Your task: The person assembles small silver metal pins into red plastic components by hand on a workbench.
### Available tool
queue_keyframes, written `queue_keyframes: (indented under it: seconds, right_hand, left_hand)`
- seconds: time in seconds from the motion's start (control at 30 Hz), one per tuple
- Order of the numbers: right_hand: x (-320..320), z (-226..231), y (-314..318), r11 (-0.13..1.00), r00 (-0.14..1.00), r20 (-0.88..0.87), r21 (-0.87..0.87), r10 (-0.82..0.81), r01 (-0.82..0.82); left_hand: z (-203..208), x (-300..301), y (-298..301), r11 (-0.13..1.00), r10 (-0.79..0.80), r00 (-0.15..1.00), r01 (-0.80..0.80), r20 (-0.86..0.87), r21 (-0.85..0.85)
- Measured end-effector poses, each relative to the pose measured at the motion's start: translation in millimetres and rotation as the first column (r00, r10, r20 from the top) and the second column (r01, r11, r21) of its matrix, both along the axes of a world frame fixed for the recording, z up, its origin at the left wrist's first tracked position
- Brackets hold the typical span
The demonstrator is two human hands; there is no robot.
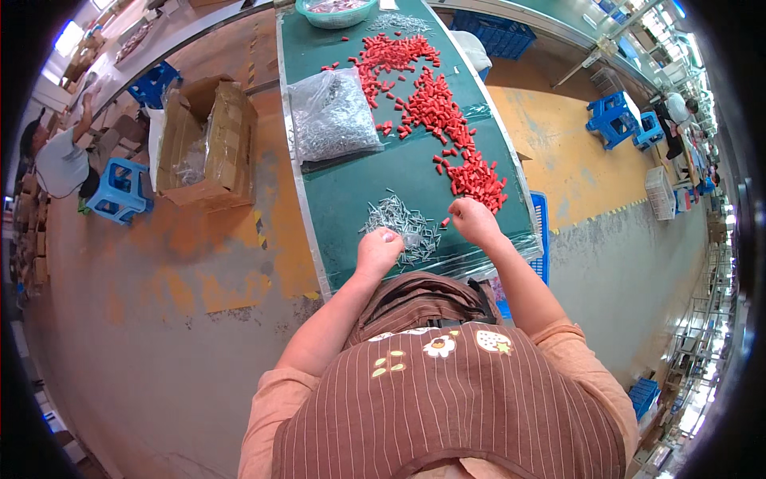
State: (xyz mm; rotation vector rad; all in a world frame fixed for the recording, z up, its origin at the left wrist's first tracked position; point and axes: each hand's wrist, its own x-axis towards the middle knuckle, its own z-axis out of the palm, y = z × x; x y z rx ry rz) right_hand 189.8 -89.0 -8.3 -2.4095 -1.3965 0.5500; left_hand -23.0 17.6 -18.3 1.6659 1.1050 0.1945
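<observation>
My left hand (379, 251) is closed at the left side of a loose pile of small silver metal pins (404, 217). Its fingers are pressed together, and what they hold, if anything, is hidden. To the right, my right hand (474, 221) is pinched at the near end of a heap of small red cylindrical caps (479, 180). One red cap (445, 223) shows just below and left of its fingertips. I cannot make out whether the pinch holds anything. Both hands are over the green tabletop (335, 209).
A clear bag of metal pieces (333, 116) lies on the table's left side. A green basket (335, 13) stands at the far end. An open cardboard box (209, 144) and blue stool (121, 188) are at left; a person sits beyond. A blue crate (540, 233) is at right.
</observation>
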Motion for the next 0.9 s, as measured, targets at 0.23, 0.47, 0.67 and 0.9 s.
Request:
queue_keyframes:
  seconds: [0.23,0.47,0.67,0.9]
  right_hand:
    - [-4,-34,-4,0.982,0.977,0.125,0.055,0.173,-0.181]
    - [15,-29,-7,0.989,0.976,0.161,-0.016,0.147,-0.147]
    - [48,2,-37,0.991,0.989,0.068,-0.009,-0.132,0.133]
    - [37,-9,-56,0.998,0.988,0.147,0.022,-0.056,0.053]
  left_hand:
    - [-2,-4,10,0.736,0.206,0.975,-0.097,0.085,-0.67]
    - [-5,-6,10,0.735,0.26,0.962,-0.14,0.085,-0.663]
    - [2,-7,7,0.796,0.265,0.961,-0.169,0.083,-0.581]
    - [0,4,1,0.855,0.198,0.977,-0.13,0.084,-0.503]
